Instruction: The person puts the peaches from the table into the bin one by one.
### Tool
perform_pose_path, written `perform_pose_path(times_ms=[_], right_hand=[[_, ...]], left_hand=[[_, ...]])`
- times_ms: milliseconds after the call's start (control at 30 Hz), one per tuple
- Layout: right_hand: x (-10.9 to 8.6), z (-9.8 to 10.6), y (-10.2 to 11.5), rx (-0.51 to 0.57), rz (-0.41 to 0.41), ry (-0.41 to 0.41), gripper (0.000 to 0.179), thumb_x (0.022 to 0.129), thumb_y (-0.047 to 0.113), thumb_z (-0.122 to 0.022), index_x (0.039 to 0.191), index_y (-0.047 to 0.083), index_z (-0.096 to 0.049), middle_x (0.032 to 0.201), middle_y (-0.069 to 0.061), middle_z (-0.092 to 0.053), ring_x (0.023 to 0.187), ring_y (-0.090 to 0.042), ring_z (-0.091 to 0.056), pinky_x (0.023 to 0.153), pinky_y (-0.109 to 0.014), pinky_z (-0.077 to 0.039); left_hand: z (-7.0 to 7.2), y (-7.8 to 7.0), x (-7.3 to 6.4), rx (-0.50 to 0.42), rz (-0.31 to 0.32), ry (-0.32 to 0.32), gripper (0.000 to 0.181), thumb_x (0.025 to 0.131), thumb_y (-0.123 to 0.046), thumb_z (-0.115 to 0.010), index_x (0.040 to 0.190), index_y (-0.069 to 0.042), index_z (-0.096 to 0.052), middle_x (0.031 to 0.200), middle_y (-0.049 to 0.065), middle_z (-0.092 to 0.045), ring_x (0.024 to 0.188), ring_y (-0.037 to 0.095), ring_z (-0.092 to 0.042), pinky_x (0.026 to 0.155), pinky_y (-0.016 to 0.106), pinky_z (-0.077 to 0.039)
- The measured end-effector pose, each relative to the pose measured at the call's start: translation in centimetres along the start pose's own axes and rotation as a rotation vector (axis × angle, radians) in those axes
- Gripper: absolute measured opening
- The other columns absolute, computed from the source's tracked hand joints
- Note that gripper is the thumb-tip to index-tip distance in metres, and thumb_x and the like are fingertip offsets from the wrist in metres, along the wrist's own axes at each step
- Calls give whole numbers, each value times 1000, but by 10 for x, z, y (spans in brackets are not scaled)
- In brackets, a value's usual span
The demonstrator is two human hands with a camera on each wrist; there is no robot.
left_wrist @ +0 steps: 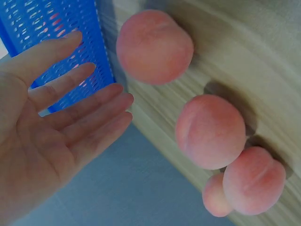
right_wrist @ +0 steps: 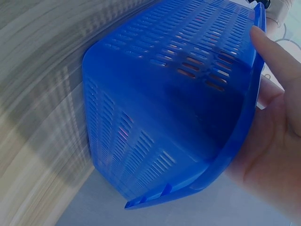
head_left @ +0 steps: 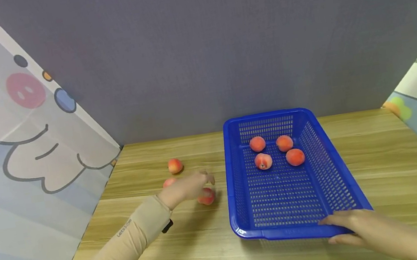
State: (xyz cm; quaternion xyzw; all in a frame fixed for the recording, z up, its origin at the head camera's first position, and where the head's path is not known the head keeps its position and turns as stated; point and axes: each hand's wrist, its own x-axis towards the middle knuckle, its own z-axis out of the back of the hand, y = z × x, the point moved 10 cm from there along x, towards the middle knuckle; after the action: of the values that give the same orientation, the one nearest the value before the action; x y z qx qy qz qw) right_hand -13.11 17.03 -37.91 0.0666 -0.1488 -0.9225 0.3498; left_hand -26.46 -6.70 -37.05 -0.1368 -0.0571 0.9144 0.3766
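Note:
My left hand (head_left: 189, 186) hovers over the table's left part, fingers extended in the left wrist view and nothing held. Just below it lies a peach (head_left: 206, 196); another peach (head_left: 169, 182) is partly hidden behind the wrist, and a third peach (head_left: 175, 165) sits farther back. In the left wrist view several peaches (left_wrist: 210, 132) rest to the right of the fingers, apart from them. My right hand (head_left: 358, 229) grips the near right corner of the blue plastic basket (head_left: 229, 181) by its rim. Inside, toward the back, are several peaches (head_left: 263, 161).
The wooden table (head_left: 385, 175) ends at a grey upright panel (head_left: 196, 51) behind the basket. Cartoon-printed curtains (head_left: 12, 145) flank the table on the left and right. The basket's high perforated walls stand between the loose peaches and those inside.

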Motion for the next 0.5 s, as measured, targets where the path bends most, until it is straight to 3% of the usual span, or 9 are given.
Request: perform_pose_path(times_ms=[133,267,500], right_hand=[[0,2,2,18,14,-10,30,84,34,-56,103,12,-62,94,-1,-65,84,-17,-62,63,-35,-50],[0,2,3,31,24,-11,29,84,33,-56,103,13,-62,94,1,-65,84,-15,-62,63,-34,-50],[1,4,4,20,33,-31,28,84,33,-57,102,14,-62,93,3,-65,83,-12,-61,63,-32,-50]], left_hand=[[-6,2,0,8,15,5,28,73,-7,-63,101,-5,-62,102,9,-59,87,21,-57,76,31,-46],[-12,3,2,38,4,1,32,69,-12,-68,100,-7,-62,98,8,-59,79,19,-56,65,30,-46],[-23,5,5,62,-25,9,14,67,-11,-66,78,-11,-58,78,2,-53,67,13,-47,52,22,-36]])
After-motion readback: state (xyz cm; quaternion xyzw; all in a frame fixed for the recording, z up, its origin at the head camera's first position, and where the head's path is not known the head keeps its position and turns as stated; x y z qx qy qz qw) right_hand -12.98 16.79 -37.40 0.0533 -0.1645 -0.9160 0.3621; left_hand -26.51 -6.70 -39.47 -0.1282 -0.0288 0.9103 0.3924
